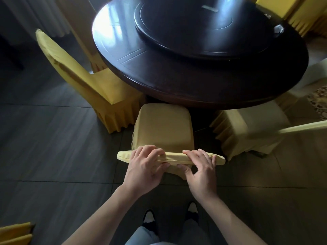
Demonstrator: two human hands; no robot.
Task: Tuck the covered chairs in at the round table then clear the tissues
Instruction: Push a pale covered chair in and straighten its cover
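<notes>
While both hands clamp the top of the middle chair's backrest (174, 157), its seat front lies just short of the round table (194, 82) rim. Left hand (144, 169): fingers curled over the top edge, thumb beneath. Right hand (200, 169): fingers over the edge, thumb pinching below. Left chair (85, 80) has its seat partly under the rim. Right chair (247, 128) stands outside the rim. Judgement: tucking is partly done, at least two chairs remaining. A crumpled item (278, 30) on the far tabletop is possibly tissue, too blurred to confirm; clearing not started.
</notes>
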